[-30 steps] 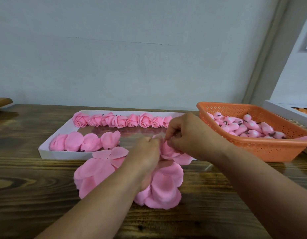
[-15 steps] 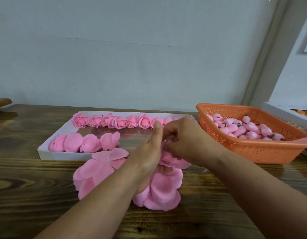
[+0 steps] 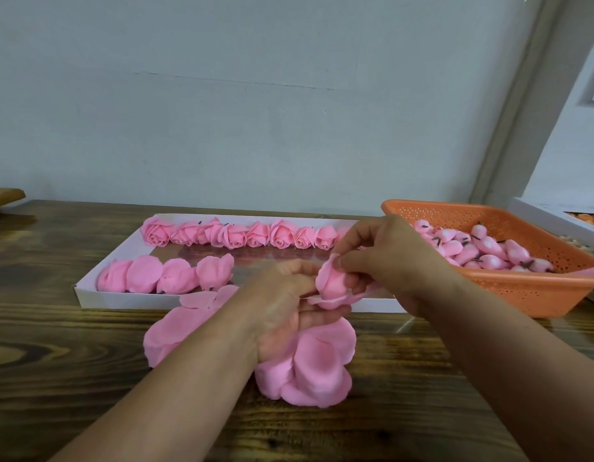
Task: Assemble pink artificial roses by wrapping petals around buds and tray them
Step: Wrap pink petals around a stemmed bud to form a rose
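Fingers (image 3: 347, 261) of right hand (image 3: 389, 261) pinching half-wrapped pink rose (image 3: 332, 283), left hand (image 3: 289, 308) cupping its loose petals

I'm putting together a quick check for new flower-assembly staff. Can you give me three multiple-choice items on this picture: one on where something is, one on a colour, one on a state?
1. Where do the spare buds lie?
A. In the basket to the right of the tray
B. In the tray's front row
C. Loose on the table

2. What colour is the basket?
A. White
B. Orange
C. Blue

3. What is the right hand doing?
A. Resting flat on the table
B. Reaching into the basket
C. Pinching a petal of the rose in progress

Answers:
1 A, the buds are piled in the perforated basket beside the white tray.
2 B, its perforated walls are plainly orange.
3 C, its fingers pinch a petal edge while the left hand holds the rose from below.
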Demonstrator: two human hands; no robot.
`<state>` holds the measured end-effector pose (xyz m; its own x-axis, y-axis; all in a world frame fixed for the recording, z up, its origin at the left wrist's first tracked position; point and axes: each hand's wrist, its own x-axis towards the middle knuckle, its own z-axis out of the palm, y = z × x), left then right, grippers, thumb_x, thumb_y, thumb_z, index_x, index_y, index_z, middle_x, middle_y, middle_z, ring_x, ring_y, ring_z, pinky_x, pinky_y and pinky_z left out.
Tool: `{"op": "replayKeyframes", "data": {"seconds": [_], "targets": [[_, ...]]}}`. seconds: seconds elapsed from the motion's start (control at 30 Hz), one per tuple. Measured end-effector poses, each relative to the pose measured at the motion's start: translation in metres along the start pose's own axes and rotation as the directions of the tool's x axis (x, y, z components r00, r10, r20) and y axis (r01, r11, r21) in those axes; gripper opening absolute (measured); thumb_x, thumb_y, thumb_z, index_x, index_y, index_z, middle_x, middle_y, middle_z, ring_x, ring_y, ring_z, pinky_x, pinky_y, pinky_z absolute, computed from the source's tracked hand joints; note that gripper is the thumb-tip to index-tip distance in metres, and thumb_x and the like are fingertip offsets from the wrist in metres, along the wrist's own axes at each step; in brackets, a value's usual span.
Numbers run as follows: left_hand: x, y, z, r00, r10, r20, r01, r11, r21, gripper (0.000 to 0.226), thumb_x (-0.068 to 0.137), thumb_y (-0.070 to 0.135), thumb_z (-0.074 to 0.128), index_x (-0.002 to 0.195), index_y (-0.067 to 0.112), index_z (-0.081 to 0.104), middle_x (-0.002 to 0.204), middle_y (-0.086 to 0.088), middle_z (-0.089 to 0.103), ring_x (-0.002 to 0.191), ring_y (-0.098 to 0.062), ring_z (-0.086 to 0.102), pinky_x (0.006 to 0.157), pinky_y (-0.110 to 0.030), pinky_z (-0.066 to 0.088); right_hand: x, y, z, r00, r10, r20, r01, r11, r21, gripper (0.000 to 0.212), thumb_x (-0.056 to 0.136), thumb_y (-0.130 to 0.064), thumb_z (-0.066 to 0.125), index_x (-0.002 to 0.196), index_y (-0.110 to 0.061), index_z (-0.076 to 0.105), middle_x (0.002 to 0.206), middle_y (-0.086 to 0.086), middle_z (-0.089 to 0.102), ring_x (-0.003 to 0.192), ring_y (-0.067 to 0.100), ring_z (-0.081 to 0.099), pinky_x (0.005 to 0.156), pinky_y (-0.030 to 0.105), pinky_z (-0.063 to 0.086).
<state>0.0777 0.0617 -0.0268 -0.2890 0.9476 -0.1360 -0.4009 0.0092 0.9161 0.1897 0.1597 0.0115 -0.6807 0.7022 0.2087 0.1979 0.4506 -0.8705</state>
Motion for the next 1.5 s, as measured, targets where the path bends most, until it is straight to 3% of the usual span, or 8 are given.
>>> {"op": "replayKeyframes", "data": {"seconds": [0.3,0.43,0.67,0.83,0.97,1.13,1.3,1.5], "targets": [[0.0,-0.006,0.001,0.999,0.026,0.029,-0.027,0.999,0.029,0.032,0.064,0.004,0.071,0.095,-0.002,0.063,0.088,-0.017,0.073,0.084,-0.027,0.072,0.069,-0.03,0.06,-0.002,-0.001,-0.006,0.988,0.096,0.118,-0.116,0.977,0.181,0.019,0.081,0.013,0.056,0.067,0.001,0.06,0.044,0.011,0.057,0.036,0.014,0.053,0.041,0.019,0.048],[0.001,-0.004,0.002,1.0,-0.002,-0.018,0.002,1.0,-0.012,0.03,0.071,0.0,0.069,0.1,-0.002,0.062,0.092,-0.021,0.072,0.084,-0.031,0.072,0.071,-0.033,0.061,-0.002,-0.003,-0.015,0.978,0.097,0.185,-0.145,0.953,0.267,0.014,0.081,0.012,0.055,0.082,0.002,0.064,0.056,0.012,0.06,0.043,0.015,0.056,0.046,0.022,0.05],[-0.003,0.001,-0.001,0.997,-0.03,0.067,0.032,0.999,-0.033,0.044,0.067,0.007,0.067,0.109,-0.003,0.06,0.089,-0.02,0.073,0.077,-0.027,0.072,0.068,-0.029,0.06,-0.006,0.001,-0.021,0.969,0.072,0.238,-0.095,0.991,0.09,0.016,0.074,0.013,0.064,0.087,0.003,0.068,0.08,0.022,0.065,0.069,0.023,0.059,0.061,0.028,0.048],[-0.003,-0.002,0.0,0.995,-0.024,0.099,0.021,1.0,0.022,0.028,0.062,0.011,0.069,0.089,0.004,0.064,0.081,-0.014,0.073,0.073,-0.023,0.072,0.065,-0.026,0.06,-0.008,0.002,-0.018,0.963,0.014,0.27,-0.062,0.983,0.171,0.016,0.075,0.01,0.066,0.078,-0.006,0.07,0.068,0.014,0.069,0.058,0.018,0.064,0.063,0.023,0.055],[-0.004,-0.002,-0.001,0.992,-0.039,0.123,0.033,0.998,0.05,0.031,0.063,0.012,0.071,0.093,0.005,0.064,0.086,-0.013,0.074,0.075,-0.023,0.072,0.066,-0.027,0.06,-0.01,0.0,-0.019,0.958,-0.003,0.286,-0.026,0.995,0.096,0.015,0.077,0.0,0.068,0.076,-0.014,0.072,0.071,0.01,0.07,0.068,0.018,0.062,0.076,0.025,0.045],[-0.006,-0.001,0.0,0.991,-0.052,0.12,0.043,0.996,0.076,0.041,0.063,0.014,0.072,0.102,0.003,0.061,0.085,-0.011,0.074,0.071,-0.022,0.072,0.057,-0.023,0.056,-0.015,-0.001,-0.014,0.974,-0.002,0.226,-0.012,0.998,0.059,0.016,0.079,-0.001,0.066,0.067,-0.012,0.067,0.06,0.006,0.064,0.056,0.012,0.056,0.098,0.05,0.041],[-0.004,-0.004,0.0,0.988,-0.05,0.145,0.028,0.989,0.147,0.055,0.067,0.017,0.073,0.116,-0.003,0.059,0.1,-0.017,0.072,0.081,-0.022,0.07,0.08,-0.034,0.058,-0.013,-0.003,-0.01,0.982,-0.055,0.183,0.07,0.994,-0.081,0.021,0.081,0.001,0.065,0.063,-0.008,0.06,0.052,0.002,0.058,0.047,0.011,0.052,0.082,0.035,0.029],[-0.004,-0.005,0.002,0.992,-0.019,0.123,-0.004,0.982,0.188,0.051,0.07,0.008,0.074,0.115,-0.009,0.058,0.098,-0.02,0.069,0.08,-0.025,0.07,0.065,-0.03,0.054,-0.016,-0.004,-0.009,0.982,-0.08,0.173,0.124,0.957,-0.262,0.026,0.082,-0.014,0.068,0.059,-0.017,0.056,0.041,-0.011,0.052,0.041,0.003,0.049,0.085,0.039,0.033]]}}
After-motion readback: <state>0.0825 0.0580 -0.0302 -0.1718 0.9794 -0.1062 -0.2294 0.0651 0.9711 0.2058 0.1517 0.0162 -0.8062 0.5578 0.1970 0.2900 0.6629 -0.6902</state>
